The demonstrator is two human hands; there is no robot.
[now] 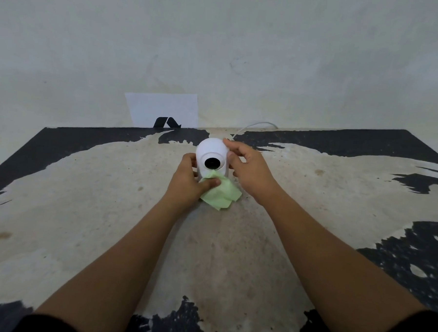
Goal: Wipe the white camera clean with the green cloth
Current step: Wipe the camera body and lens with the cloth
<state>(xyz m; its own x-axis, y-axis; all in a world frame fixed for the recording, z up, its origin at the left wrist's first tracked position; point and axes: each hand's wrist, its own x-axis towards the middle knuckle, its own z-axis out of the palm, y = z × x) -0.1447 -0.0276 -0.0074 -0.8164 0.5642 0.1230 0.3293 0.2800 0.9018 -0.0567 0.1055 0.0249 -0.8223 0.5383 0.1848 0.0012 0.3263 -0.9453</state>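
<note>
The white camera (212, 150), a rounded dome with a black lens facing me, stands upright on the worn table (109, 211) near its far edge. My right hand (248, 172) grips the camera's right side, fingers wrapped around the top and back. My left hand (189, 182) holds the green cloth (221, 195) with the thumb pinching it, and presses its top against the camera's lower front just under the lens. The rest of the cloth hangs crumpled onto the table.
A white cable (253, 125) runs from behind the camera over the table's far edge. A white sheet with a black mark (162, 111) leans on the wall behind. The tabletop is peeling black paint over pale surface.
</note>
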